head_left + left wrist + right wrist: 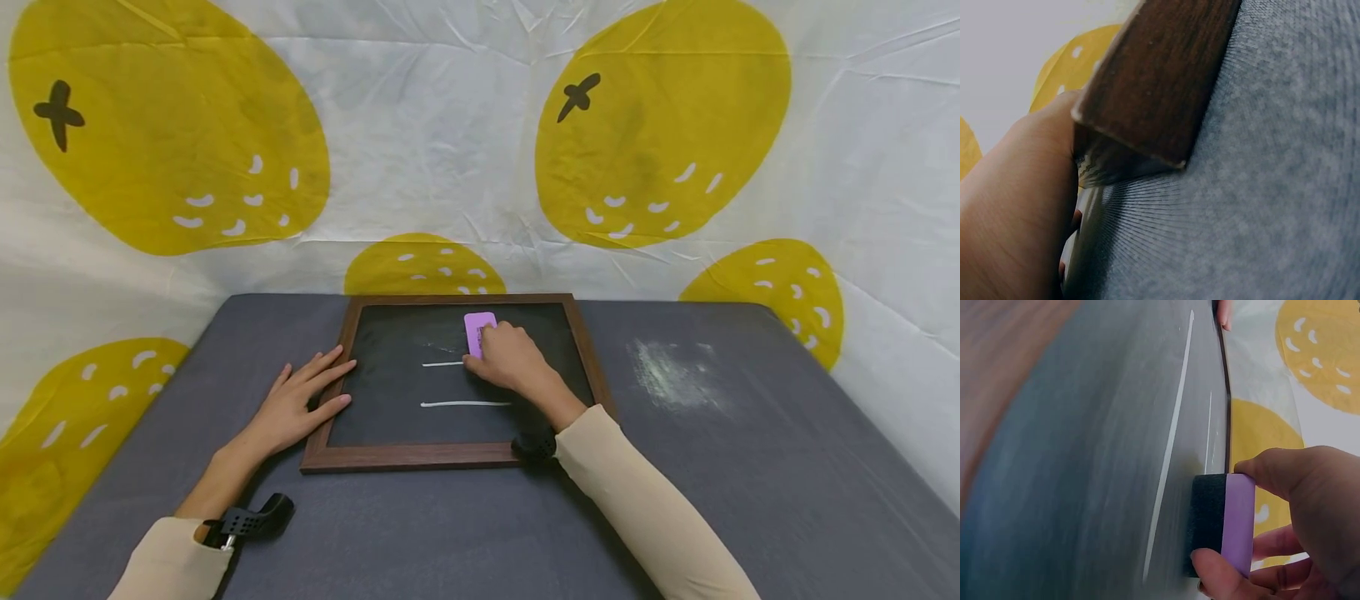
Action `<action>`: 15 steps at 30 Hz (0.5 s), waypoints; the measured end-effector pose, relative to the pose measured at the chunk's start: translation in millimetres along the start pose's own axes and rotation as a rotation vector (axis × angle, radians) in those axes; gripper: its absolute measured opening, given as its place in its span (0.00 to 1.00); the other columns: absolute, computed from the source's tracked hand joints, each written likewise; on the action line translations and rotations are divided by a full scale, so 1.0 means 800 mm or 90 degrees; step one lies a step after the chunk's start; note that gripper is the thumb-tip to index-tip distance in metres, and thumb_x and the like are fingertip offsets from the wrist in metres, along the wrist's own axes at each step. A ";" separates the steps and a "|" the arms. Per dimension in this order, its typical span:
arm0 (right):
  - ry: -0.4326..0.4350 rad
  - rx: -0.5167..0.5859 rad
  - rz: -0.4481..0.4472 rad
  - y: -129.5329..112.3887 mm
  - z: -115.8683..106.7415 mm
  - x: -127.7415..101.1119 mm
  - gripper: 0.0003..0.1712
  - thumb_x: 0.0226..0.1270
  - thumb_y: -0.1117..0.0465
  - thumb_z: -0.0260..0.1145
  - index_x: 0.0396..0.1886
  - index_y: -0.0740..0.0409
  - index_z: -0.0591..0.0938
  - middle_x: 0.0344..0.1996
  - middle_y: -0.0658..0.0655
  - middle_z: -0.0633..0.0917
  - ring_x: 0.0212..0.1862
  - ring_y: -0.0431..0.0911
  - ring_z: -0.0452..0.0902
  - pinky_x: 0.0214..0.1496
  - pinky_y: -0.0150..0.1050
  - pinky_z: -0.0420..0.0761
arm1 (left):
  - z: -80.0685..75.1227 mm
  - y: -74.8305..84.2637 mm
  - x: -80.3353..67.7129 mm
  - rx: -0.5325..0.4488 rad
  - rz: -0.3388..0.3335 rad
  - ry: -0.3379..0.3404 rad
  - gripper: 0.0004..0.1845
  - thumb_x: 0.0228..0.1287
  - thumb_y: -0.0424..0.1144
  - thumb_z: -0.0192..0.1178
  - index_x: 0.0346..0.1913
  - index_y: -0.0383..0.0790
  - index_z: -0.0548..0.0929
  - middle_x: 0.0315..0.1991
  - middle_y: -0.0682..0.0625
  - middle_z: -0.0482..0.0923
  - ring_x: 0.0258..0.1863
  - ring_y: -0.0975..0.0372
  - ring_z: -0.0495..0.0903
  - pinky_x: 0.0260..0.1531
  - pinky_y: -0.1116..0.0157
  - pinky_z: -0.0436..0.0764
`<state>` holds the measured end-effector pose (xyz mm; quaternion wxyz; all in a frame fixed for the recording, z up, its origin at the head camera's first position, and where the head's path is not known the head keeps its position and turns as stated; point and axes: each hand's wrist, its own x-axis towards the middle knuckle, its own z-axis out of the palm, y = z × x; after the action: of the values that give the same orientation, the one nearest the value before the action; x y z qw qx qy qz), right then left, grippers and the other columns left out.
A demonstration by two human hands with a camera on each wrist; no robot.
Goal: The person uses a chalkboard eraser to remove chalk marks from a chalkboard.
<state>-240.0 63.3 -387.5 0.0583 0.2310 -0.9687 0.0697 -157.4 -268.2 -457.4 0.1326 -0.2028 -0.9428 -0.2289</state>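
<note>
A chalkboard (pixel 397 425) in a brown wooden frame lies on the dark grey table. Two white chalk lines cross it, the nearer line (pixel 465 404) and a farther line (pixel 442 364) partly covered by the right hand; faint smudges show above them. My right hand (pixel 510 358) grips a purple chalkboard eraser (pixel 475 329). In the right wrist view the eraser's dark felt side (pixel 1209 519) faces the board, beside the end of the farther line. My left hand (pixel 296 408) is spread at the frame's left side, its fingertips touching the wood. The left wrist view shows a frame corner (pixel 1147 94) beside that hand.
A pale chalk smear (pixel 671 375) marks the tabletop right of the board. Behind the table hangs a white cloth (pixel 435 125) with yellow fruit shapes. Black wrist cameras (pixel 258 518) sit on both wrists; the right one is over the board's near edge.
</note>
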 end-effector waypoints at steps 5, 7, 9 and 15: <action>-0.005 0.001 -0.006 -0.011 0.001 0.005 0.26 0.62 0.44 0.65 0.42 0.64 0.81 0.30 0.60 0.81 0.30 0.51 0.76 0.33 0.44 0.77 | 0.000 0.000 0.000 0.006 -0.002 0.000 0.31 0.67 0.52 0.58 0.71 0.50 0.67 0.73 0.44 0.55 0.70 0.41 0.52 0.62 0.34 0.41; -0.006 0.004 -0.010 -0.015 0.001 0.007 0.26 0.62 0.44 0.65 0.42 0.64 0.81 0.30 0.59 0.80 0.30 0.51 0.75 0.33 0.44 0.77 | 0.000 0.000 0.000 0.008 -0.003 0.000 0.31 0.67 0.52 0.58 0.71 0.49 0.67 0.73 0.45 0.54 0.70 0.41 0.52 0.62 0.34 0.41; -0.008 0.007 -0.015 -0.018 0.002 0.009 0.26 0.62 0.44 0.65 0.43 0.64 0.81 0.30 0.59 0.80 0.29 0.50 0.75 0.32 0.43 0.77 | 0.000 0.000 0.000 0.008 -0.004 0.000 0.31 0.66 0.52 0.59 0.71 0.49 0.68 0.73 0.45 0.55 0.70 0.41 0.52 0.63 0.34 0.41; -0.025 0.018 -0.029 -0.026 0.005 0.017 0.27 0.62 0.42 0.64 0.45 0.62 0.80 0.31 0.57 0.78 0.30 0.49 0.74 0.34 0.42 0.76 | 0.000 0.000 0.000 0.007 -0.002 0.002 0.31 0.66 0.51 0.59 0.70 0.49 0.68 0.73 0.44 0.55 0.70 0.41 0.53 0.63 0.34 0.41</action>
<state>-242.7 38.5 -387.0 0.0380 0.2553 -0.9630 0.0774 -157.4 -267.9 -457.2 0.1348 -0.2000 -0.9443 -0.2239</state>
